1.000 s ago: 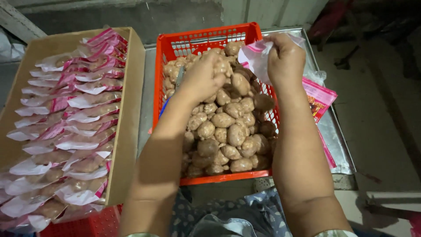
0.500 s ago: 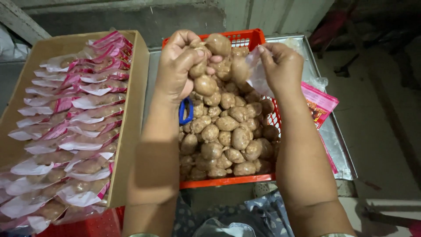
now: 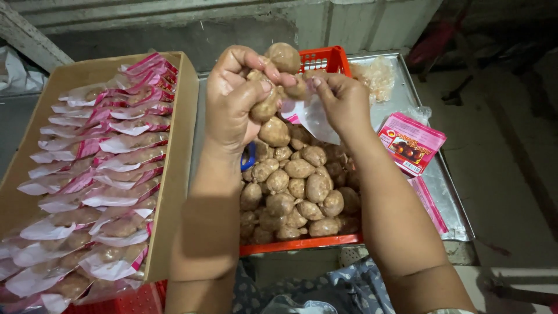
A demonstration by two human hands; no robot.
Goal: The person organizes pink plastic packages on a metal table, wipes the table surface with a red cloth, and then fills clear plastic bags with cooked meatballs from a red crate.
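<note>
My left hand [image 3: 232, 99] is raised over the red plastic crate [image 3: 302, 244] and grips a fistful of brown round balls [image 3: 268, 87], one perched on top of the fingers. My right hand [image 3: 342, 99] holds a small clear and pink pouch [image 3: 317, 119] by its mouth, touching the balls in the left hand. The crate below is heaped with several more brown balls [image 3: 299, 186]. A blue loop [image 3: 250, 157] peeks out beside my left wrist.
A cardboard box [image 3: 174, 174] on the left holds rows of filled pink-edged pouches [image 3: 99, 168]. Empty pink printed pouches [image 3: 411, 142] lie on the metal table [image 3: 447, 192] to the right. A clear bag [image 3: 378, 75] sits at the far corner.
My left hand scooped balls out of the crate and lifted them up to the pouch. My right hand brought the pouch inward to meet it.
</note>
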